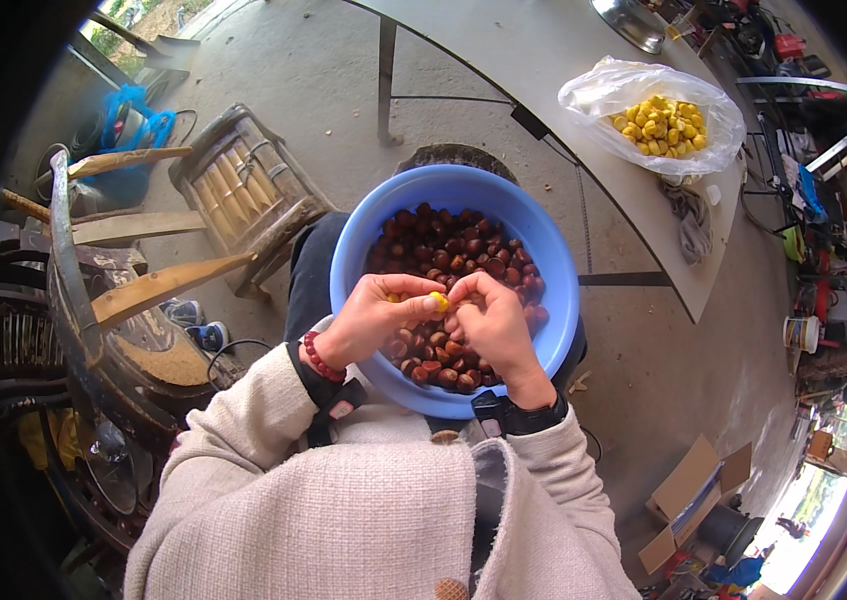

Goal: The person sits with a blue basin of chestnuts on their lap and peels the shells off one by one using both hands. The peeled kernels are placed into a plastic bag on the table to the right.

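A blue plastic basin [560,300] full of brown chestnuts [461,259] rests on my lap. Above the nuts, my left hand [386,311] holds a peeled yellow chestnut [439,301] between thumb and fingertips, and more yellow shows behind its fingers. My right hand [495,322] is at the other side of that nut, thumb and index finger pinched together close to it; whether something small is between them cannot be told. On the grey table, a clear plastic bag [588,97] stands open with peeled yellow chestnuts [663,127] inside.
The table [543,45] reaches from ahead to the right, with a metal bowl [630,26] and a grey cloth [693,225] on it. Worn wooden chairs [146,292] stand at the left. An open cardboard box [682,487] lies on the concrete floor at the lower right.
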The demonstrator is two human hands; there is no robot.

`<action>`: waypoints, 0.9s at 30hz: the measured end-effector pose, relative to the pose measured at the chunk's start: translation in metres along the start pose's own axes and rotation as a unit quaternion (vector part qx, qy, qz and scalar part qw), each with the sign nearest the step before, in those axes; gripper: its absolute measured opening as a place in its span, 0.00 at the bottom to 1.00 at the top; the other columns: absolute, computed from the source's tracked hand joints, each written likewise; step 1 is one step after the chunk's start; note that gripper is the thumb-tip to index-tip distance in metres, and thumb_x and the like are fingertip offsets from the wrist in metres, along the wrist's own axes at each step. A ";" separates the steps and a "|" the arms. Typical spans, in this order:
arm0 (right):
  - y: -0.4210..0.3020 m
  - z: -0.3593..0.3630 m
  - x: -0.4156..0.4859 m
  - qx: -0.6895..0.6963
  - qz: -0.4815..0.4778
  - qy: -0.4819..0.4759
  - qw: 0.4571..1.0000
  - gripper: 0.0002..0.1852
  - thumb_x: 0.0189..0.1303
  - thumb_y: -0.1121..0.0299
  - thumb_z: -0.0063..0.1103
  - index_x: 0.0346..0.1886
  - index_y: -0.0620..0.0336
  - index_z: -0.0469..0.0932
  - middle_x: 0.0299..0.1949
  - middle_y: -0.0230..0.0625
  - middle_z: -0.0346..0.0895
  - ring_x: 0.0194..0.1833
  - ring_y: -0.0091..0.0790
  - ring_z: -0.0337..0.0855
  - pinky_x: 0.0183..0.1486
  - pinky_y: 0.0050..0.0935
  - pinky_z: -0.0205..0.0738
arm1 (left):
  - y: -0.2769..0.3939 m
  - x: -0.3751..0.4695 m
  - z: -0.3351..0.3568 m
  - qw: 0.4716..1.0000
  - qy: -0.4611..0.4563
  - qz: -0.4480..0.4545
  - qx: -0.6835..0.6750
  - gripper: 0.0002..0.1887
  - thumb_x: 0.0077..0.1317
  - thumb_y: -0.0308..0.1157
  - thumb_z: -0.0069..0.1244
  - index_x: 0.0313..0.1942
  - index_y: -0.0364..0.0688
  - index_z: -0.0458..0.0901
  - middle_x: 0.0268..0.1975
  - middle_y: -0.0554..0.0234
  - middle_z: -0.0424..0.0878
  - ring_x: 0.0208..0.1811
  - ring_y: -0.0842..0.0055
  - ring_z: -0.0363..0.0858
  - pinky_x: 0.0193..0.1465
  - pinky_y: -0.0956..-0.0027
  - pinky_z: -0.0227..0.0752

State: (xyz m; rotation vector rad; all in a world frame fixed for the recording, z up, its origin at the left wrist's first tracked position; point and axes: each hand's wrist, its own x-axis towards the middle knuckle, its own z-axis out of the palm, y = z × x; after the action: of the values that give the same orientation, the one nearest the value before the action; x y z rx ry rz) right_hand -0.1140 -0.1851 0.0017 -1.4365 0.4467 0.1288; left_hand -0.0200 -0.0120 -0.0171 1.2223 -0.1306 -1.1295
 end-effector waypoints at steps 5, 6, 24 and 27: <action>-0.005 -0.001 -0.001 0.119 0.026 -0.015 0.992 0.10 0.62 0.78 0.51 0.46 0.66 0.76 0.40 0.35 0.79 0.37 0.22 0.80 0.40 0.18 0.76 | -0.005 0.003 -0.002 0.992 -0.018 0.003 -0.126 0.18 0.70 0.28 0.52 0.58 0.32 0.76 0.50 0.56 0.83 0.46 0.77 0.83 0.53 0.71 0.78; -0.006 0.000 -0.002 0.099 0.016 -0.013 0.995 0.10 0.63 0.77 0.53 0.47 0.66 0.76 0.40 0.35 0.80 0.37 0.22 0.81 0.40 0.18 0.76 | -0.007 0.003 -0.002 0.991 -0.023 0.026 -0.127 0.18 0.70 0.29 0.53 0.58 0.34 0.77 0.47 0.60 0.83 0.43 0.80 0.82 0.46 0.74 0.77; 0.004 0.015 -0.002 -0.263 -0.229 0.089 0.933 0.02 0.66 0.76 0.55 0.38 0.65 0.74 0.32 0.39 0.78 0.31 0.32 0.81 0.33 0.29 0.75 | -0.017 0.006 -0.006 0.997 0.008 0.063 -0.033 0.12 0.65 0.32 0.60 0.46 0.37 0.82 0.32 0.67 0.83 0.25 0.87 0.78 0.23 0.81 0.71; 0.007 0.023 0.000 -0.357 -0.301 0.120 0.876 0.03 0.65 0.76 0.56 0.39 0.63 0.72 0.34 0.43 0.75 0.33 0.43 0.80 0.34 0.34 0.75 | -0.016 0.008 -0.003 0.996 0.022 0.063 -0.053 0.13 0.64 0.33 0.61 0.46 0.37 0.82 0.33 0.67 0.84 0.27 0.87 0.79 0.23 0.81 0.72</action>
State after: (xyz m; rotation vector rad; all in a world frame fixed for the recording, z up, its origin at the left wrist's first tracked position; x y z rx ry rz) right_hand -0.1117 -0.1612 -0.0031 -2.2767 0.1212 -0.4416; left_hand -0.0236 -0.0144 -0.0347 1.1279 -0.1103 -0.9865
